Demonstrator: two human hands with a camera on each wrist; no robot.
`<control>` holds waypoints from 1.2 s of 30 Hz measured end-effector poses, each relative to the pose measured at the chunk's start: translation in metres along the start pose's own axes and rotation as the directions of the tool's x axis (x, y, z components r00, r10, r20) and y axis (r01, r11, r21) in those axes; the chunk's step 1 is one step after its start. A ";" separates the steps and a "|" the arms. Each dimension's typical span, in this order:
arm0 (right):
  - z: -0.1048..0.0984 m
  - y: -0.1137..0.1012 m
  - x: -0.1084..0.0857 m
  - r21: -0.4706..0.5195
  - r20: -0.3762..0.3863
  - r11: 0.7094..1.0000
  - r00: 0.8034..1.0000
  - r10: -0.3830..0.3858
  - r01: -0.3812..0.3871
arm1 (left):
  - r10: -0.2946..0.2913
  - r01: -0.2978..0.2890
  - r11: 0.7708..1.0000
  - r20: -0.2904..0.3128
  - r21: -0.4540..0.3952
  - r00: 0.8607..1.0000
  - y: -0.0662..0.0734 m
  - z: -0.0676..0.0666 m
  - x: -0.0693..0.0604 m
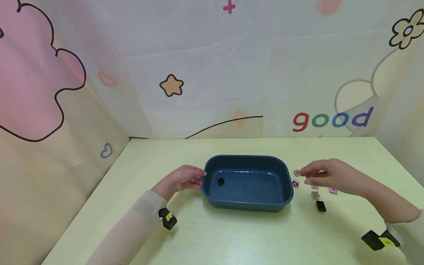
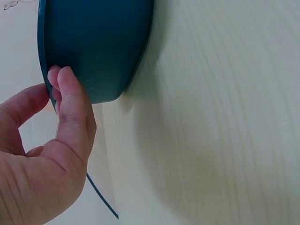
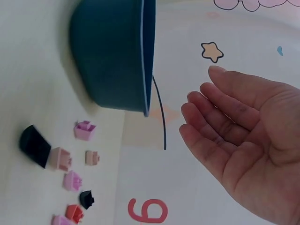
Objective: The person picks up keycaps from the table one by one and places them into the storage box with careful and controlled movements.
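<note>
From the head view I have the blue rectangular tub [image 1: 247,206] at the middle of the pale table [image 1: 185,235], with one black keycap-like piece [image 1: 221,181] lying inside near its left end. Neither wrist view lets me see into that tub floor. My left hand [image 1: 185,177] pinches the tub's left rim; the left wrist view adds the grip, fingertips against the outer wall and thumb at the other side of the edge. My right hand [image 1: 331,176] is held with fingers loosely bent and thumb apart, and its wrist view shows the palm with nothing in it.

Just right of the tub lies a scatter of small keycap-like pieces, among them a beige piece [image 1: 315,194], a pink piece [image 1: 295,183] and a flat-looking black piece [image 1: 321,206]. Only the right wrist view gives me a red piece [image 3: 74,213] and a smaller black piece [image 3: 86,199]; overhead, the right hand and forearm cover part of the group. The tub is cut off at the top of both wrist views, and another pink piece [image 3: 62,220] by the lower edge.

On the backdrop [image 1: 212,73] I read "good" in coloured letters; the right wrist view catches just the red "g". Each wrist device bears a yellow label [image 1: 387,241], its print too small for me.
</note>
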State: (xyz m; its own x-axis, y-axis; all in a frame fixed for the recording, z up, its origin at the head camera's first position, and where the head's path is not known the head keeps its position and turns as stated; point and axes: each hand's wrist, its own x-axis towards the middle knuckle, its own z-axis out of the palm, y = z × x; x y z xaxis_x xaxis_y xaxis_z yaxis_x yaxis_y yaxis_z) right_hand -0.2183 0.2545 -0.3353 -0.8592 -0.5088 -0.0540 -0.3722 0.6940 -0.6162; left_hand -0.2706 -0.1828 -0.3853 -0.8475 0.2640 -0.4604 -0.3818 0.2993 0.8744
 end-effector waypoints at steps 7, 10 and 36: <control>0.003 0.017 -0.017 -0.068 -0.036 0.997 0.999 0.020 -0.022 | 0.000 0.000 1.000 -0.001 0.005 1.000 0.000 0.000 0.000; 0.005 0.026 -0.024 -0.084 -0.056 0.996 0.998 -0.008 0.003 | 0.005 -0.005 1.000 -0.001 0.009 1.000 0.000 0.000 0.001; 0.027 0.071 -0.043 -0.082 0.007 0.996 1.000 0.027 -0.026 | 0.013 -0.013 0.999 0.003 0.043 1.000 0.001 0.000 0.000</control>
State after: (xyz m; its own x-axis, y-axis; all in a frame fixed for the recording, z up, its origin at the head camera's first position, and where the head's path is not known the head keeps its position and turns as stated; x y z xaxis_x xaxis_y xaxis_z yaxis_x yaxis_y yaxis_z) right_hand -0.1978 0.3116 -0.3977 -0.8666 -0.4932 -0.0757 -0.3771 0.7466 -0.5481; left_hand -0.2709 -0.1823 -0.3846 -0.8512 0.2710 -0.4494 -0.3542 0.3350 0.8731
